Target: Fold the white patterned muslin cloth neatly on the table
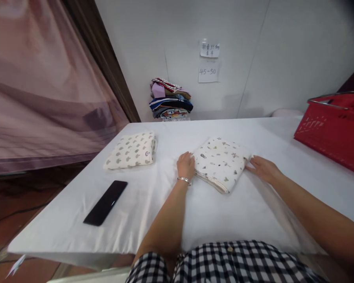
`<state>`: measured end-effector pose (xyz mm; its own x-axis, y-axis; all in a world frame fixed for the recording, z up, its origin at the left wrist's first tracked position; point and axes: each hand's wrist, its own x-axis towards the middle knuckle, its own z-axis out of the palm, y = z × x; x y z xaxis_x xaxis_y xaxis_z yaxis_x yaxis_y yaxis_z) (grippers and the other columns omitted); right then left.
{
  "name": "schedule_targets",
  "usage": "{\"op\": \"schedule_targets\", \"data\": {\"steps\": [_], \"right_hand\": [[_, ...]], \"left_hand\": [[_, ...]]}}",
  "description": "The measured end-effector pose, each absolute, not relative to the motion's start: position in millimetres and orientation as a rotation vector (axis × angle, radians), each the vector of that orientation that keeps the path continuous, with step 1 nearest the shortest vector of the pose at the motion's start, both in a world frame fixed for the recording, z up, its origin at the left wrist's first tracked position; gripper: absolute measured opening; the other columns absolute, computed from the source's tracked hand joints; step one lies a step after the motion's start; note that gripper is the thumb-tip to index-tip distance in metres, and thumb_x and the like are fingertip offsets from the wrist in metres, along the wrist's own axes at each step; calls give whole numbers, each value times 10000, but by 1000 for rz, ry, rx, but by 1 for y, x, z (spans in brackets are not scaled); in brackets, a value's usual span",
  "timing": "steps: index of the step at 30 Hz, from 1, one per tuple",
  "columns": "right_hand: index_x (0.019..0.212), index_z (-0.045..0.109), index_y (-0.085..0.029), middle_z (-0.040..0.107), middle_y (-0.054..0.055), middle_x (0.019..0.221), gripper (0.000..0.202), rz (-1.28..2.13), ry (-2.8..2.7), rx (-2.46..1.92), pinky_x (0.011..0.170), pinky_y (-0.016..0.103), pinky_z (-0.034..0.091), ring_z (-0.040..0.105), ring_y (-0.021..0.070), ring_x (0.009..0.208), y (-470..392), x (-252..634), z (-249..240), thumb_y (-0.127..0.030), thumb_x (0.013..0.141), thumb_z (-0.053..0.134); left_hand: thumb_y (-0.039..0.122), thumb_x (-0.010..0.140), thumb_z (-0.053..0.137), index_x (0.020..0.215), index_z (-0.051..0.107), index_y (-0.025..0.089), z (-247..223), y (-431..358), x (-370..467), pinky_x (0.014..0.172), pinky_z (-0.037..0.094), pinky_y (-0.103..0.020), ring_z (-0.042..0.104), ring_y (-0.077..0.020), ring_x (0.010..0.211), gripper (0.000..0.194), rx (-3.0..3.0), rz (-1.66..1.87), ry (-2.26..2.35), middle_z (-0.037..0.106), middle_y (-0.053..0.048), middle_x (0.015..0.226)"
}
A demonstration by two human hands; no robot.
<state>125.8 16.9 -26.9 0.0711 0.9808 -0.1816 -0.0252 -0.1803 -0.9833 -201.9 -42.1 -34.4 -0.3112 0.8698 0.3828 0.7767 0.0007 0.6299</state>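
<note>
A folded white cloth [220, 163] with small printed plants and animals lies on the white-covered table in front of me, turned cornerwise. My left hand [185, 164] is at its left corner, fingers curled over the edge, and wears a silver bracelet. At the opposite corner, my right hand [262, 168] has its fingertips closed on the cloth's edge, with the thumb partly hidden. Layered folds show along the cloth's near edge. Farther left rests a second folded cloth [131, 151], cream with a greenish repeated print; neither hand touches it.
A black phone [105, 203] lies on the left of the table [153, 220]. At the right stands a red basket [336, 129] with a metal handle. A stack of folded fabrics [171, 100] is by the wall, under paper signs [209, 70]. A pink curtain [47, 78] hangs left.
</note>
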Motion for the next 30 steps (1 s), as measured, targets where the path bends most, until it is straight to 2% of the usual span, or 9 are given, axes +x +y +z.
{"op": "schedule_targets", "data": {"steps": [3, 8, 14, 16, 19, 23, 26, 30], "right_hand": [[843, 557, -210, 630, 101, 1123, 50, 1524, -825, -1301, 853, 357, 564, 581, 218, 1101, -7, 122, -18, -197, 796, 567], [969, 607, -165, 680, 104, 1021, 172, 1693, -766, -1275, 786, 304, 581, 656, 194, 931, -26, 106, -6, -114, 810, 568], [928, 588, -139, 690, 110, 816, 122, 1783, -763, -1429, 713, 319, 590, 679, 189, 755, -16, 96, -13, -223, 840, 592], [925, 598, -143, 692, 103, 811, 164, 1746, -841, -1482, 678, 321, 591, 676, 193, 733, -3, 94, -14, -254, 809, 631], [880, 620, -150, 696, 80, 802, 153, 1491, -978, -1567, 616, 294, 580, 667, 190, 709, 28, 95, -13, -200, 742, 660], [847, 601, -170, 680, 63, 732, 109, 1284, -991, -1654, 576, 275, 556, 659, 197, 717, 68, 111, -9, -248, 771, 600], [924, 610, -171, 688, 94, 770, 224, 1303, -1025, -1714, 558, 323, 548, 660, 236, 727, 78, 126, -10, -314, 752, 624], [1239, 513, -198, 662, 150, 1060, 612, 1214, -1087, -1801, 623, 305, 535, 648, 233, 842, 68, 138, -12, -329, 676, 712]], "left_hand": [[299, 917, 432, 1147, 618, 161, -33, -41, -209, 972, 439, -364, 581, -222, 1098, 327, 1545, 1123, 2173, 638, -102, 1175], [282, 923, 411, 1143, 623, 180, -30, -43, -209, 965, 434, -331, 583, -221, 1095, 322, 1492, 1029, 2179, 644, -87, 1166], [264, 903, 415, 1079, 647, 204, -27, -44, -208, 927, 438, -311, 593, -209, 1053, 298, 1460, 1030, 2164, 665, -61, 1123], [269, 883, 434, 1041, 657, 218, -26, -44, -208, 889, 451, -303, 608, -203, 1007, 278, 1426, 1037, 2155, 682, -48, 1077], [278, 848, 472, 942, 674, 230, -25, -46, -204, 816, 465, -273, 625, -183, 928, 228, 1408, 1021, 2103, 702, -25, 975], [307, 801, 542, 799, 680, 234, -27, -52, -190, 742, 465, -261, 632, -177, 823, 156, 1577, 796, 2023, 708, -10, 843], [317, 795, 556, 782, 674, 243, -26, -54, -180, 726, 459, -271, 626, -184, 805, 140, 1686, 657, 2041, 705, -8, 819], [344, 836, 517, 777, 667, 242, -23, -54, -178, 711, 454, -273, 621, -180, 794, 190, 1648, 665, 2047, 703, -8, 827]]}}
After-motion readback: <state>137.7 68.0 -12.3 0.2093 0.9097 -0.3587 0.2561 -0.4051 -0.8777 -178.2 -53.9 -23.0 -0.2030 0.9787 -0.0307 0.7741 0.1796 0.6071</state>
